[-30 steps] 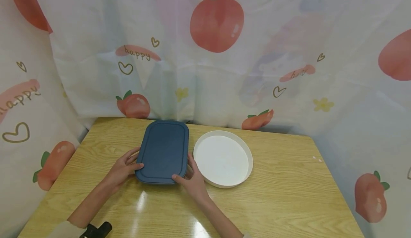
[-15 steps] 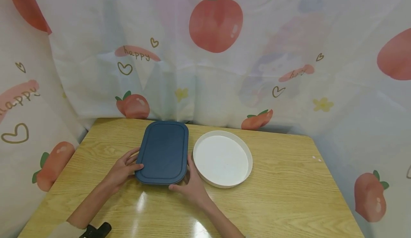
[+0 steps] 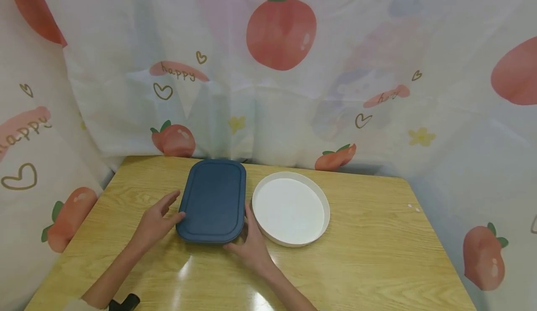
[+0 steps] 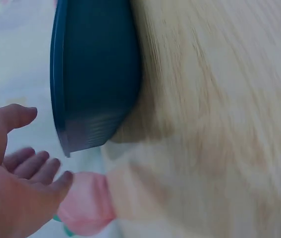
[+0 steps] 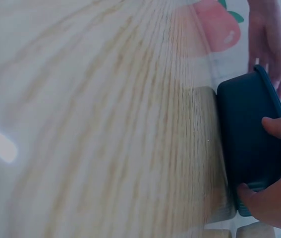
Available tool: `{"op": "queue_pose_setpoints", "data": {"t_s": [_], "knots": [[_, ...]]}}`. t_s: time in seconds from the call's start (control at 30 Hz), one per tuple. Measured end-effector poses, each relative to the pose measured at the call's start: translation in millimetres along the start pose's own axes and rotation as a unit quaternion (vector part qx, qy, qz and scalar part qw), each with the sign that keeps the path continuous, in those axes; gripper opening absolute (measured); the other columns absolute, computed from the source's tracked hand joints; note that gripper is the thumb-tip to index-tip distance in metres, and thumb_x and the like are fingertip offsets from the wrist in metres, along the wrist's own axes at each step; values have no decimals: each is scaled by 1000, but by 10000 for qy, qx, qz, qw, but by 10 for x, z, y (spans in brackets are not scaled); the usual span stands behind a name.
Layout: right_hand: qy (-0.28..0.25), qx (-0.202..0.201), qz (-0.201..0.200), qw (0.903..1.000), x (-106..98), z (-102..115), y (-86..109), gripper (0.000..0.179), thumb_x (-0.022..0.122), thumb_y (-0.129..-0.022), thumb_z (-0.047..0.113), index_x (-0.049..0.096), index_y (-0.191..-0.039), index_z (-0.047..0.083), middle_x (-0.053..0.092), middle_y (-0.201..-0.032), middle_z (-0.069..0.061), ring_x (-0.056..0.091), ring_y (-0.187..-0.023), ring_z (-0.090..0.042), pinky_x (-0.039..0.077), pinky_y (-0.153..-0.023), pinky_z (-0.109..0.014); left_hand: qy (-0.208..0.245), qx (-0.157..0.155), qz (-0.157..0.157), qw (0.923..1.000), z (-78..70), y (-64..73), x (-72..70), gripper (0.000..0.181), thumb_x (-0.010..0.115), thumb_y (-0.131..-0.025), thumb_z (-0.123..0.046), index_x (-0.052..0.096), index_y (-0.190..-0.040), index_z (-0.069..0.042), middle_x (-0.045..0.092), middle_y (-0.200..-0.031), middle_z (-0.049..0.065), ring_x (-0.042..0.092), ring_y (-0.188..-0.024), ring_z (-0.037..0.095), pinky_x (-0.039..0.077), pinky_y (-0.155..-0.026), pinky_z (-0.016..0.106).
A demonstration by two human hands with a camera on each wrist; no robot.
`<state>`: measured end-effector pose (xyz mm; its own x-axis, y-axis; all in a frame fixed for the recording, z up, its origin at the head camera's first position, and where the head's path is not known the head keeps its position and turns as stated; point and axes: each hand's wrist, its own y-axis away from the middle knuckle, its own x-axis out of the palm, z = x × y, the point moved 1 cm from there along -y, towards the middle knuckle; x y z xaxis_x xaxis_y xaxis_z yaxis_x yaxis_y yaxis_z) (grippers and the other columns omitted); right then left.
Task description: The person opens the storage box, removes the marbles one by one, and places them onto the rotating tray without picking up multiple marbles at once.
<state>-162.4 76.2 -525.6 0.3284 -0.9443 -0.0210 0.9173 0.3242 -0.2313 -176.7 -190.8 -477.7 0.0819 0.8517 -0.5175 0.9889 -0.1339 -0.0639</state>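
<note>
A dark blue rectangular food container [image 3: 215,201] stands on the table with a flat lid on top. Its ribbed side wall [image 4: 100,74] shows in the left wrist view. My left hand [image 3: 154,222] is beside its left edge, fingers loosely spread; the left wrist view shows a gap between fingers and container. At the near right corner, my right hand [image 3: 253,248] holds the container, thumb against the near side and fingers along the right side. In the right wrist view that thumb [image 5: 279,128] lies on the wall. Some right fingertips are hidden.
A round white shallow tray [image 3: 290,208] stands just right of the container, close to my right fingers. The wooden table [image 3: 377,245] ends at the back against a fruit-printed curtain [image 3: 281,115]. A black strap piece [image 3: 126,302] sits at my left wrist.
My left hand has come off the container's left edge, moving slightly left. My right thumb has slid from the lid's top down to the near side. The container stays in place.
</note>
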Motion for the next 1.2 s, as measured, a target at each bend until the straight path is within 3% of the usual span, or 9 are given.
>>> {"op": "queue_pose_setpoints", "data": {"t_s": [0.03,0.1,0.27,0.37,0.47,0.73,1.03,1.13,1.2], "knots": [[63,-7,-29,10000,4,0,-1,113,82,-76,-3,10,-161,14,31,-153,-11,45,-134,-31,34,-111,-35,-386,284,-132,9988,-21,13,-1,63,69,-96,-13,40,-151,0,41,-150,25,50,-127,44,46,-97,55],[254,63,-119,9996,9,-2,2,112,83,-76,-1,11,-161,13,33,-152,-11,45,-134,-30,33,-111,-34,-1121,914,-384,9887,-65,34,11,58,72,-93,-8,48,-145,2,49,-144,25,56,-119,43,50,-90,54],[567,417,-288,9971,18,-15,18,111,82,-76,1,11,-161,15,30,-155,-6,41,-138,-28,31,-111,-31,-2126,2275,-635,9482,-141,68,95,58,81,-81,0,59,-135,1,57,-137,20,58,-119,39,54,-84,48],[612,478,-313,9965,21,-23,24,111,82,-77,3,12,-161,16,30,-155,-6,39,-140,-28,31,-111,-31,-2456,2760,-653,9269,-173,97,155,59,85,-77,-2,64,-132,-4,60,-134,16,61,-116,35,56,-80,44],[627,455,-323,9965,23,-29,24,111,83,-77,3,12,-161,16,30,-155,-6,40,-139,-28,32,-111,-30,-2584,3061,-558,9146,-211,118,210,58,87,-75,-4,67,-130,-8,62,-132,14,62,-115,32,56,-81,43],[448,304,-243,9982,29,-19,17,109,83,-80,5,11,-161,15,31,-154,-7,43,-137,-27,31,-112,-32,-2950,3358,-192,8943,-296,166,310,56,86,-77,-12,68,-130,-13,62,-132,14,61,-117,35,54,-87,47],[675,420,-258,9965,19,-28,33,108,83,-82,10,9,-161,13,28,-155,-9,39,-140,-29,31,-111,-30,-3194,3110,588,8932,-385,243,428,49,78,-87,-19,66,-135,-20,59,-138,12,55,-124,37,50,-92,54],[771,439,-243,9958,19,-24,36,107,83,-84,15,9,-161,14,27,-156,-9,37,-141,-30,32,-111,-31,-3374,2873,711,8936,-392,284,477,50,78,-87,-19,65,-135,-22,58,-139,11,55,-124,37,51,-89,57],[818,468,-251,9952,18,-22,39,106,83,-84,17,9,-161,15,26,-157,-9,37,-141,-30,32,-111,-32,-3549,2799,713,8892,-397,313,512,52,79,-86,-17,64,-136,-23,59,-138,11,57,-122,37,52,-85,58]]}}
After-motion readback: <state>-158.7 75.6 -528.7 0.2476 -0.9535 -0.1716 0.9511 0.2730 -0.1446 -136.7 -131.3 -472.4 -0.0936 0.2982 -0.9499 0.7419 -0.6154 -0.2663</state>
